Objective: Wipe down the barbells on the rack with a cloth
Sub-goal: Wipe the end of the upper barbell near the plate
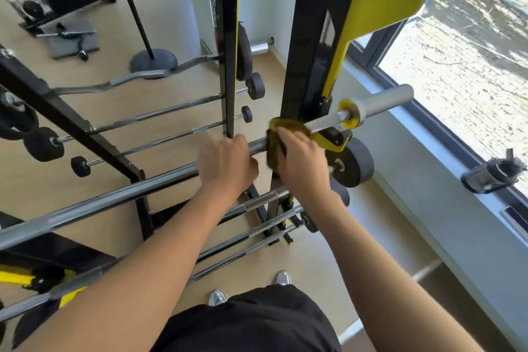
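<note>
A long chrome barbell [108, 200] lies across the black and yellow rack [308, 71], its grey sleeve [385, 103] sticking out to the right. My left hand [228, 163] grips the bar just left of the upright. My right hand [303, 160] holds a yellow cloth [274, 146] wrapped round the bar beside the upright. The cloth is partly hidden under my fingers. Lower barbells [257, 226] rest on the rack under my arms.
A mirror on the left reflects more fixed barbells [160, 114], a curl bar [128, 78] and a standing fan [151, 57]. A black weight plate [354, 163] hangs low on the rack. A window sill [457, 237] with a water bottle [491, 177] runs along the right.
</note>
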### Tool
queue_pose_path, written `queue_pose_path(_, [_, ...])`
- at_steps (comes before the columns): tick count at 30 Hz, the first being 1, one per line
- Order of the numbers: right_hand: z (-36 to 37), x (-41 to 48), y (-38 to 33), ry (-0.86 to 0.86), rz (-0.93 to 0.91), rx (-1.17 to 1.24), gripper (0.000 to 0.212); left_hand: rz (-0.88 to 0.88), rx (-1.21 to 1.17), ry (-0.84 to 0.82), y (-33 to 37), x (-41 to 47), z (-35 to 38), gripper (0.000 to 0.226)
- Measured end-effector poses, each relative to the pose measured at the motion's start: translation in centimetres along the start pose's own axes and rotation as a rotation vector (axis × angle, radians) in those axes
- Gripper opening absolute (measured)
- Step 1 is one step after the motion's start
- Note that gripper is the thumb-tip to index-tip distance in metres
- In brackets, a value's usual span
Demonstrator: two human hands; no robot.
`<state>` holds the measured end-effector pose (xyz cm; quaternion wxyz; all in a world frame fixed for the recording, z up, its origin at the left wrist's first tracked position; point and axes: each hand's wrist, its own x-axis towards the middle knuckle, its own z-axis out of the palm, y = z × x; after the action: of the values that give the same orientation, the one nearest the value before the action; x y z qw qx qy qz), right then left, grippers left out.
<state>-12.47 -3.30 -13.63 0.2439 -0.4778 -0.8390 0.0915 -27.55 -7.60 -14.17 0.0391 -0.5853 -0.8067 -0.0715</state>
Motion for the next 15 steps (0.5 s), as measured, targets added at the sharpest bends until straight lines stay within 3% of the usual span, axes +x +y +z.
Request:
queue_pose_path(1, [-0.1, -0.4, 0.4, -0.052, -0.073, 0.041, 0.026, 0.049, 0.032, 0.08, -0.2, -0.8, 0.6, 0.02])
queue_pose_path(3, [-1.2, 0.5, 1.9, 0.004, -0.098, 0.038, 0.028, 0.131, 0.076, 0.151, -0.6, -1.3, 1.7, 0.026])
queue_pose_path(6, [-1.1, 2.2, 3.1, 0.13, 0.169, -0.049, 0.021, 0.107, 0.13, 0.124, -0.1, -1.1, 1.5, 0.031])
queue_pose_path(7, [-0.5, 2.0, 2.4, 0.119, 0.176, -0.06, 0.022, 0.072, 0.119, 0.1, 0.5, -0.8, 1.1, 0.026])
queue_pose_path(10, [0.7, 0.3, 0.9, -0.054, -0.084, 0.1, 0.032, -0.043, 0.029, -0.044, 1.4, 0.7, 0.3, 0.016])
queue_pose_path(12, [-0.1, 0.8, 2.0, -0.067, -0.172, 0.165, 0.028, -0.067, -0.013, -0.118, 1.4, 1.5, 0.1, 0.01])
queue_pose_path(15, [-1.3, 2.4, 3.8, 0.126, 0.109, 0.095, 0.019, -0.057, 0.001, -0.199, 1.1, 2.2, -0.3, 0.014])
